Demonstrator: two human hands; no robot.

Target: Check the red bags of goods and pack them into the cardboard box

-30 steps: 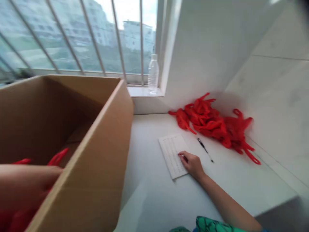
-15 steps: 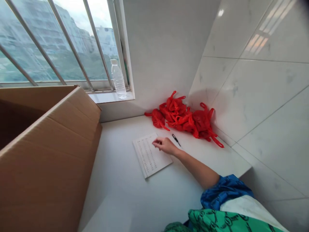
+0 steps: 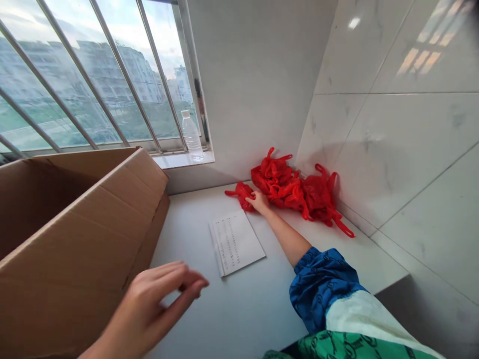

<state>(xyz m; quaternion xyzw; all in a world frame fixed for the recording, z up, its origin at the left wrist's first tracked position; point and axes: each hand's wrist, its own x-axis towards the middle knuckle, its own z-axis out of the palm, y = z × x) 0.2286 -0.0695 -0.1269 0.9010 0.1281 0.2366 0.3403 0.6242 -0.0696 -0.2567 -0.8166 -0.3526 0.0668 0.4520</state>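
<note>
My right hand [image 3: 258,201] reaches across the white counter [image 3: 239,309] to a pile of red plastic bags [image 3: 299,189] in the corner. Its fingers curl on the small red bag [image 3: 242,192] at the pile's left edge. My left hand [image 3: 157,304] hovers low at the front, beside the cardboard box [image 3: 82,219]. Its fingers are stretched out with nothing in them. A printed sheet of paper [image 3: 237,242] lies on the counter between the two hands, just left of my right forearm.
The large open cardboard box fills the left side. A clear plastic bottle [image 3: 192,135] stands on the window sill [image 3: 183,159] under a barred window. Tiled walls close the back and the right, and the counter ends at a front right corner [image 3: 404,274].
My right hand has left the paper and moved forward onto the small red bag. My left hand has come into view at the front. The pen is no longer visible.
</note>
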